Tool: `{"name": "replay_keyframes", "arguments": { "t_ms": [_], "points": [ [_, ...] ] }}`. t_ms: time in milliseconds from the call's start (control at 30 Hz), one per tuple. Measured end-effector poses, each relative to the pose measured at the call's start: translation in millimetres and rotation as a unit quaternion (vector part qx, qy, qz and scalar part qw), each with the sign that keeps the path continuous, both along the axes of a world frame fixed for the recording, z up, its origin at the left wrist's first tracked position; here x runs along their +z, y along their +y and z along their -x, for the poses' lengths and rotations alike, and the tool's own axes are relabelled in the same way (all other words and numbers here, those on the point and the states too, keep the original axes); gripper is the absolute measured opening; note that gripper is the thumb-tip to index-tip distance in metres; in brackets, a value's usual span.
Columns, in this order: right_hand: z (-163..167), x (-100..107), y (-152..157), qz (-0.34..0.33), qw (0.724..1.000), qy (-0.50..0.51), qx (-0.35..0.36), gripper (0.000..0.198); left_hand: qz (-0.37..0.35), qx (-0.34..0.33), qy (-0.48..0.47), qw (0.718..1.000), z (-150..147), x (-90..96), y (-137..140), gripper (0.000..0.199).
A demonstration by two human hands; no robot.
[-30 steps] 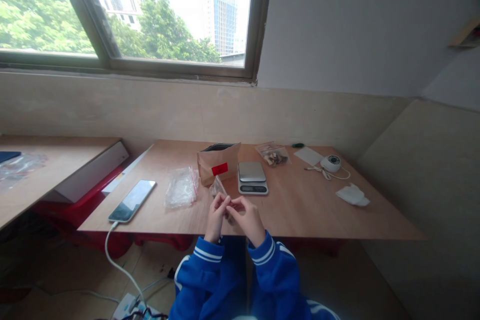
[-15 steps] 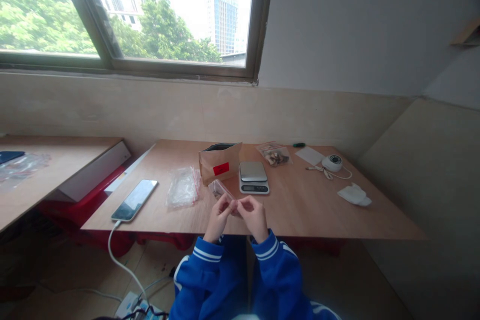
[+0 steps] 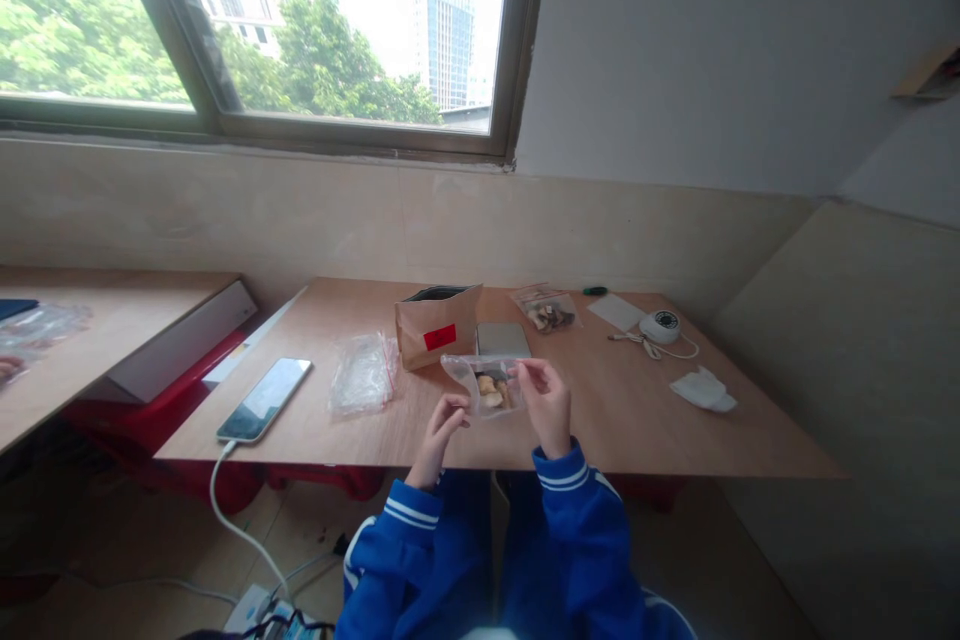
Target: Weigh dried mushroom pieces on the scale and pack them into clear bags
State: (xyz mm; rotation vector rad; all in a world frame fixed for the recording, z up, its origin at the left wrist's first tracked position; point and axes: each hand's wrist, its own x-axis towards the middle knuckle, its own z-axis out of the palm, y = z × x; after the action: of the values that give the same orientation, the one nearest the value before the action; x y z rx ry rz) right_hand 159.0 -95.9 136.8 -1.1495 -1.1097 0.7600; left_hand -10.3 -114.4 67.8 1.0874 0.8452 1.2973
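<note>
Crosswise, clear bag (image 3: 493,392): its long axis ran between my hands.
Right hand (image 3: 547,400): I pinched its right end.
Left hand (image 3: 441,428): half-curled, by its left edge; grip unclear.

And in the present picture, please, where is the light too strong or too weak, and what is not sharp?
Head view: sky through the window burns out to white; head view: a pale reflection covers part of the phone; head view: the floor lies in dim shadow; head view: edges of the clear bag look soft.
</note>
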Motion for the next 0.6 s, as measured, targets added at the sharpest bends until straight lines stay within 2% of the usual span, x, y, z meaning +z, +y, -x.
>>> {"name": "replay_keyframes", "arguments": {
  "t_ms": [67,133,200,267,367,400,467,533,600],
  "points": [
    [2,1,5,0.014,0.999,0.016,0.029,0.033,0.034,0.004,-0.001,0.999,2,-7.1,7,0.044],
    [3,-2,13,0.025,0.997,0.009,0.069,0.034,0.051,-0.028,-0.006,0.998,4,-11.1,14,0.061],
    [6,-5,21,0.026,0.993,-0.036,0.105,0.031,0.051,-0.05,-0.012,0.997,3,-13.0,23,0.063],
    [9,-6,27,0.001,0.99,-0.109,0.09,0.027,0.052,-0.031,-0.003,0.998,2,-14.6,34,0.06],
    [16,-5,32,-0.086,0.975,-0.204,0.015,0.026,0.04,0.048,0.016,0.998,2,-19.7,52,0.054],
    [19,-4,33,-0.11,0.968,-0.225,0.018,0.023,0.031,0.064,0.02,0.997,3,-22.3,57,0.051],
    [23,-5,37,-0.131,0.951,-0.266,0.085,0.017,0.012,0.082,0.028,0.996,5,-28.8,65,0.046],
    [27,-9,45,-0.122,0.927,-0.309,0.173,0.018,0.0,0.089,0.043,0.995,9,-36.1,70,0.042],
    [29,-17,54,-0.102,0.906,-0.345,0.225,0.02,-0.013,0.096,0.056,0.994,11,-43.4,73,0.041]
  ]
}}
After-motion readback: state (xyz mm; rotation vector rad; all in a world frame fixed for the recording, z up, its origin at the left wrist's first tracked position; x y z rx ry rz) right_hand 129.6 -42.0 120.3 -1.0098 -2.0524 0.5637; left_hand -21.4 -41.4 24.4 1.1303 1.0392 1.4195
